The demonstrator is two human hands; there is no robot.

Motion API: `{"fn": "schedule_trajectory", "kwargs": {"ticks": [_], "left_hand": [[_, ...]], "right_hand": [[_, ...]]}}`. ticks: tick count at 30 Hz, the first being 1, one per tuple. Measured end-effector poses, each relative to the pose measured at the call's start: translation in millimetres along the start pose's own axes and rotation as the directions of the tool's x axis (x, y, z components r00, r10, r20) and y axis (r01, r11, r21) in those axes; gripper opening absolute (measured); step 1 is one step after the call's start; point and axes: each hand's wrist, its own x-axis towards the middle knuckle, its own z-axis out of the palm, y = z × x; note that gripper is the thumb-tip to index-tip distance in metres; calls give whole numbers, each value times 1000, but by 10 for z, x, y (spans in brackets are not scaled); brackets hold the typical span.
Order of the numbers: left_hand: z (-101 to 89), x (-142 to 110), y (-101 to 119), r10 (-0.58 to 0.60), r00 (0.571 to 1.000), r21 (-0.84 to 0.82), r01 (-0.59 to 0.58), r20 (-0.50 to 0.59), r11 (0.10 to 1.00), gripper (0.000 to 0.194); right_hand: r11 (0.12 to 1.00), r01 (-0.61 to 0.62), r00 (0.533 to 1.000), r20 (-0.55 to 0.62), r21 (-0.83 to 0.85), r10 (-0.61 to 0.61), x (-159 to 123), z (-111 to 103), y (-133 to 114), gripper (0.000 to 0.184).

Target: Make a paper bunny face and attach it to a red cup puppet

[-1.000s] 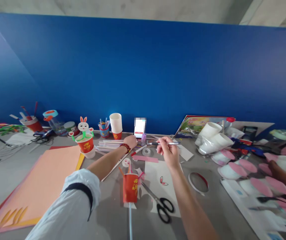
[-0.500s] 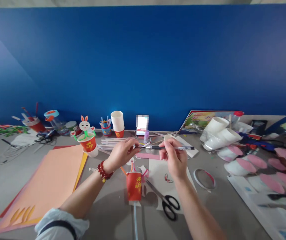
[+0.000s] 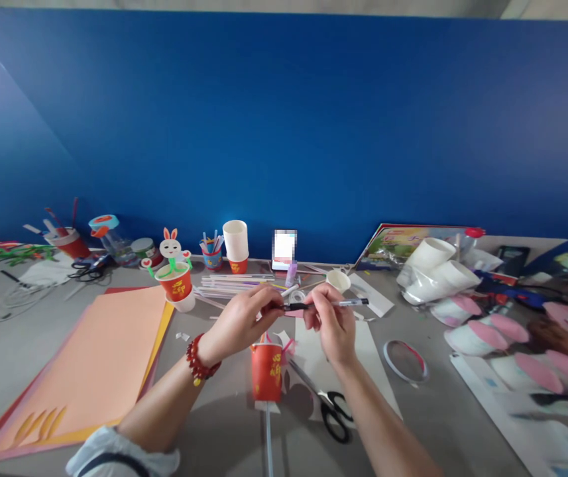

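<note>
In front of me, my right hand (image 3: 331, 321) pinches a black-and-clear pen (image 3: 354, 303) around its barrel and holds it level above the table. My left hand (image 3: 246, 318) closes its fingertips around the pen's dark left end; whether a cap is there is hidden. Below the hands stands a red paper cup (image 3: 266, 372) with straws in its top, and a pale blue straw (image 3: 270, 437) runs from its base toward me. Under my right forearm lie black-handled scissors (image 3: 334, 414) and a white sheet of paper (image 3: 363, 358).
Coloured paper sheets (image 3: 89, 358) lie at left, below a rabbit-decorated cup (image 3: 174, 281). Behind the hands are loose straws (image 3: 236, 286), a phone (image 3: 284, 252) and a white cup (image 3: 338, 281). A tape roll (image 3: 405, 362) and bagged cups (image 3: 433, 271) are at right. Another person's hand shows at the right edge.
My right hand has moved left and slightly down with the pen, closer to my left hand. The white cup behind it now shows more fully.
</note>
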Motion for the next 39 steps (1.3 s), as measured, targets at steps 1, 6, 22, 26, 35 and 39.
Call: {"fn": "schedule_trajectory", "kwargs": {"ticks": [1, 6, 22, 26, 35, 39], "left_hand": [[-1, -9, 18, 5, 1000, -31, -5, -1, 1000, 7], [14, -73, 84, 43, 998, -121, -49, -50, 991, 6], [49, -322, -157, -192, 978, -32, 190, -80, 981, 37], [151, -677, -418, -394, 912, -142, 378, -116, 915, 35], [607, -1092, -568, -571, 819, -336, 521, -63, 785, 72], [709, -1141, -522, -546, 837, -161, 539, -5, 827, 87]], "right_hand": [[999, -9, 999, -42, 48, 11, -19, 36, 25, 31], [974, -7, 978, -203, 227, 54, -112, 194, 62, 32], [824, 176, 984, 80, -539, -158, 3, -675, 224, 20], [528, 274, 960, 259, -804, -104, -37, -1150, 582, 19], [319, 339, 915, 390, -885, 107, -163, -1101, 764, 53], [526, 309, 892, 434, -792, 129, -448, -688, 599, 30]]}}
